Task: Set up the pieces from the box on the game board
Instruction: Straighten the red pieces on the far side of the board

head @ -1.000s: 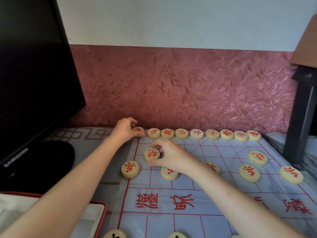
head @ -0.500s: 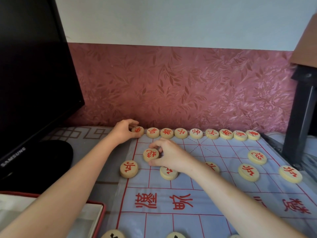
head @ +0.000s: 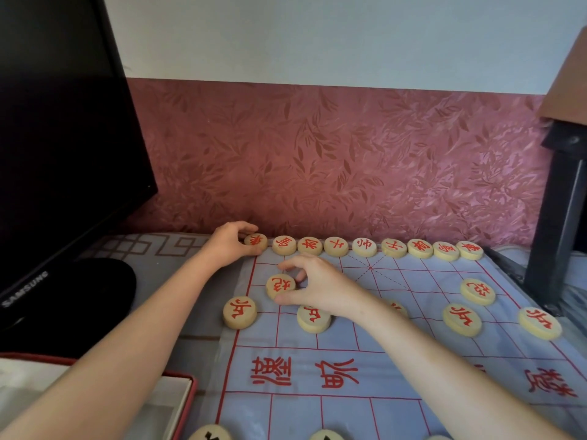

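A pale blue game board (head: 365,369) with red lines lies in front of me. Round wooden pieces with red characters stand in a row along its far edge. My left hand (head: 227,244) pinches the leftmost piece of that row (head: 256,242) at the far left corner. My right hand (head: 314,285) pinches a red cannon piece (head: 280,285) one row nearer, thumb below it and fingers above. Soldier pieces lie nearer: one at the left edge (head: 239,312), one partly under my right wrist (head: 313,318). The red-rimmed box (head: 182,398) sits at the lower left.
A black monitor (head: 63,147) stands at the left with its dark base (head: 79,293) beside the board. A dark post (head: 559,223) rises at the right. More red pieces (head: 462,319) lie on the board's right half. Black-marked pieces (head: 211,433) peek in at the bottom edge.
My left hand has slid the corner piece slightly and now pinches it more fully. My right hand stays on the cannon piece, its fingers a little more spread.
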The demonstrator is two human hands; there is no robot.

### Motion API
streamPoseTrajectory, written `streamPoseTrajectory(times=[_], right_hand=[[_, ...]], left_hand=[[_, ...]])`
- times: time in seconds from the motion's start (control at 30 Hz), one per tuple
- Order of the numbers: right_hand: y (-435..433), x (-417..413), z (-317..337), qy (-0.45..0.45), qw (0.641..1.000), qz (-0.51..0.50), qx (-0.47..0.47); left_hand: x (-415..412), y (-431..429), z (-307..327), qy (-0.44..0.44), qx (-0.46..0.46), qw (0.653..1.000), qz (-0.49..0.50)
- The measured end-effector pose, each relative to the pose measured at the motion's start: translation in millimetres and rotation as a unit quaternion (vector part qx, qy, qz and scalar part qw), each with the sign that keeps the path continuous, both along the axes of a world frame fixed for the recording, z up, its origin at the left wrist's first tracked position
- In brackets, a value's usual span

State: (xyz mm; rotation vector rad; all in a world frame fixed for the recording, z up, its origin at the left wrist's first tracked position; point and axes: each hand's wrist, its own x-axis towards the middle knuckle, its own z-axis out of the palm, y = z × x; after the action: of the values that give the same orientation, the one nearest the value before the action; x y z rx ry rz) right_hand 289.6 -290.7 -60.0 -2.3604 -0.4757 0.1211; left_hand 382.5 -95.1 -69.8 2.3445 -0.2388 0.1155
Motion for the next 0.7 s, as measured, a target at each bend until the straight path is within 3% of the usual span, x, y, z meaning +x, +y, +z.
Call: streamPoseTrajectory(times=[0.33, 0.5, 0.7], right_hand=[[-17.2, 10.3, 6.3, 0.001, 0.998, -0.039, 0.049], [-25.4, 22.6, 9.7, -0.046, 0.995, -0.069, 0.055], [-32.1, 44.4, 14.6, -0.073, 0.994, -0.085, -0.011]], left_hand=[[-1.4, -1.7, 0.7, 0.009, 0.004, 1.000, 0.000], [-2.5, -0.8, 0.6, 0.012, -0.003, 1.000, -0.004], [-4.1, -0.1, 3.2, 0.012, 0.024, 1.000, -0.003]])
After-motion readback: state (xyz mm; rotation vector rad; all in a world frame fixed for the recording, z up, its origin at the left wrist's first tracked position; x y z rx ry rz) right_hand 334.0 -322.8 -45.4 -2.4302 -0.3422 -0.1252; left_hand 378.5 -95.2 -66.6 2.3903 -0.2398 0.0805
